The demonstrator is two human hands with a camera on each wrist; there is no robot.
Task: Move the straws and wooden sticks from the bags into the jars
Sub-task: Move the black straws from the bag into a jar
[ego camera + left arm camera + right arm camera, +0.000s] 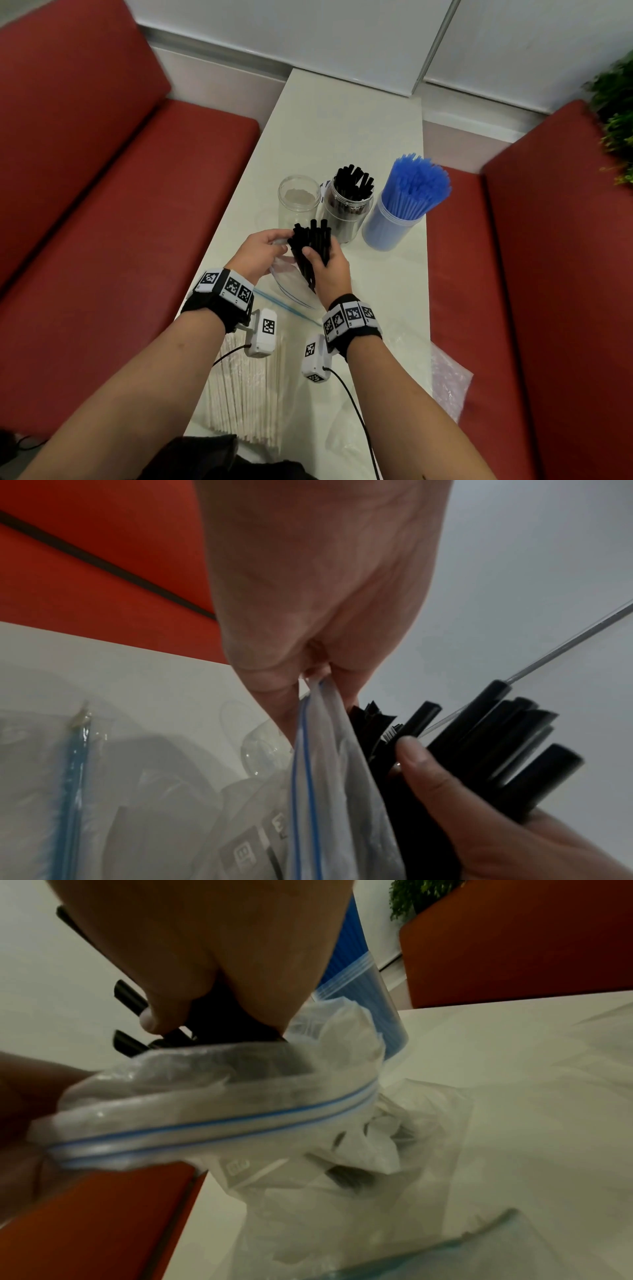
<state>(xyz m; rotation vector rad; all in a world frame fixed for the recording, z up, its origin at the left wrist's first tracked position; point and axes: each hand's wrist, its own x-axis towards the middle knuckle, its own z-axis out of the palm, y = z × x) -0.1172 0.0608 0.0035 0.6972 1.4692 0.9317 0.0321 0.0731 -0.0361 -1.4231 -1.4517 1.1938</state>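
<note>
My right hand point(330, 270) grips black straws point(310, 245), left hand point(262, 251) pinches bag rim point(310, 723); I'd draw straight out toward the half-filled jar point(347, 209) at frame centre.

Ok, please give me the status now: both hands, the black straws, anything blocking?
Left hand pinches zip bag rim. Right hand grips black straws, half out of bag. Middle jar part-filled; path looks clear.

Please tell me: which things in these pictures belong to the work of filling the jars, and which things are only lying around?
Belonging to the job:
- black straws, gripped by right hand
- zip bag, pinched by left hand
- empty jar
- jar of black straws
- jar of blue straws
- white sticks

Just lying about:
- red seats
- green plant
</note>
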